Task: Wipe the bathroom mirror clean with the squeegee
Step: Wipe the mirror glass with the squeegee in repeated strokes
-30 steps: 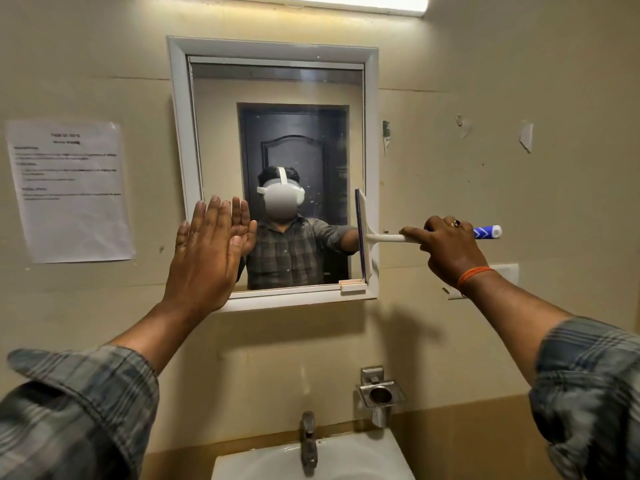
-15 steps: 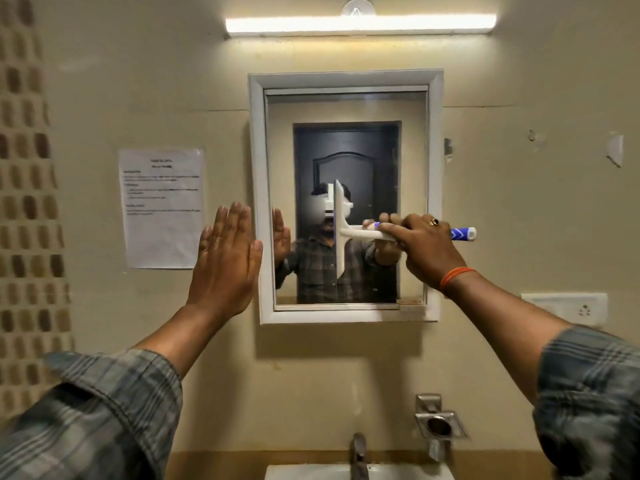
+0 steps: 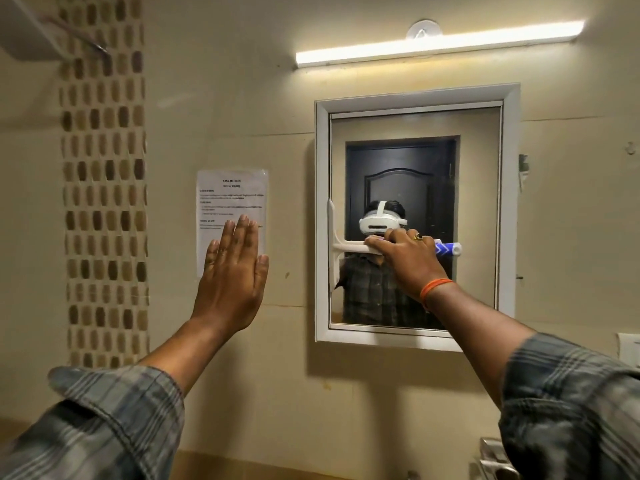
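A white-framed mirror [image 3: 478, 216] hangs on the beige wall right of centre. My right hand [image 3: 408, 265] grips the handle of a white squeegee [image 3: 346, 245] with a blue end. Its blade stands upright against the glass at the mirror's left edge, about mid-height. My left hand [image 3: 233, 275] is flat, fingers together, raised before the wall left of the mirror, overlapping the lower part of a taped paper sheet [image 3: 231, 199]. I cannot tell whether the palm touches the wall.
A lit tube light [image 3: 440, 43] runs above the mirror. A strip of brown mosaic tiles [image 3: 104, 188] runs down the wall at left. A white shelf on a metal bracket [image 3: 31, 32] sits at top left. A metal fixture [image 3: 495, 459] shows at bottom right.
My right hand has drawn the squeegee leftwards across the glass, from the right edge through the middle to the left edge. The view swung left; my left hand now lies before the paper sheet.
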